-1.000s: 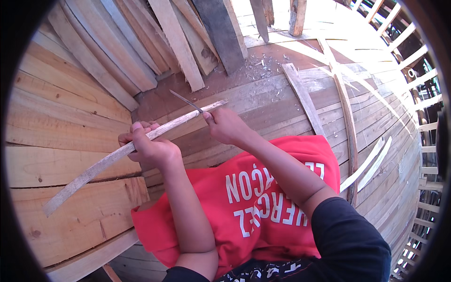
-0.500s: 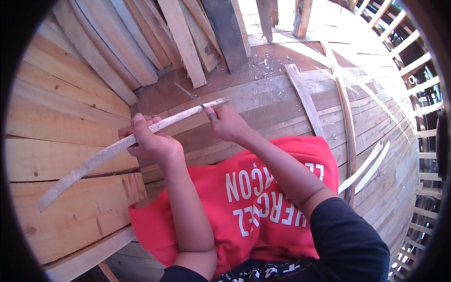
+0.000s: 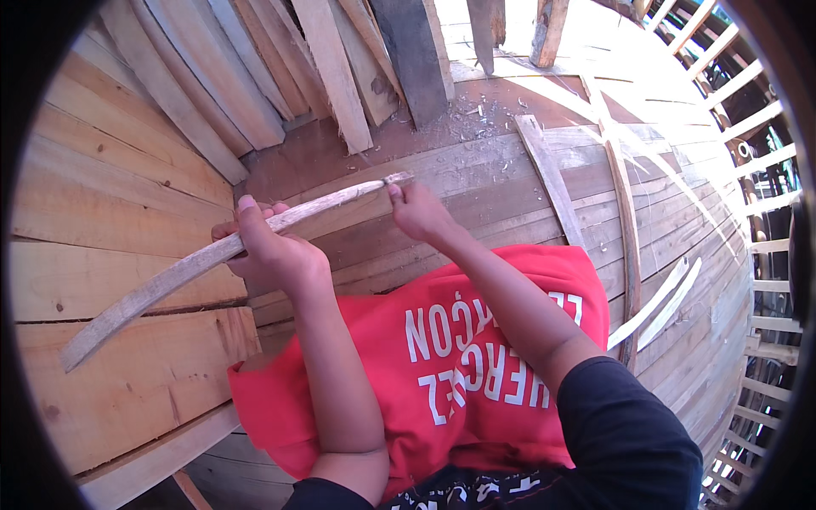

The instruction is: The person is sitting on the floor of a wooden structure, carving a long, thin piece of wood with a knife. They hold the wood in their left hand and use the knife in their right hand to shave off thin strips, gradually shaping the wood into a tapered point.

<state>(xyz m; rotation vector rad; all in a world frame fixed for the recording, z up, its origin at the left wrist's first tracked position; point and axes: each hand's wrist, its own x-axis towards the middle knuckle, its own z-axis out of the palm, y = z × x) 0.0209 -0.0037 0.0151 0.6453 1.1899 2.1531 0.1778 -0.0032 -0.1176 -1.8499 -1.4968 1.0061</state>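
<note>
A long, curved strip of pale wood [image 3: 166, 287] runs from the lower left up to the middle, raised above the red cloth [image 3: 272, 408] across my lap. My left hand [image 3: 280, 255] is closed around its middle, thumb on top. Near the strip's far right tip, my right hand [image 3: 418, 212] is closed on a thin knife. Only a small dark bit of the knife [image 3: 388, 180] shows against the wood; my fingers hide its handle. The strip looks lighter and freshly cut toward that tip.
Wood shavings [image 3: 476, 110] litter the plank floor ahead. Upright planks [image 3: 191, 72] and a dark board [image 3: 412, 64] stand at the upper left. Loose strips [image 3: 551, 178] and pale curved pieces [image 3: 667, 306] lie to the right. Slatted railing [image 3: 773, 204] borders the right side.
My right hand has moved a little right along the strip to its tip. The knife blade, clearly visible before, now barely shows. The strip has shifted slightly left.
</note>
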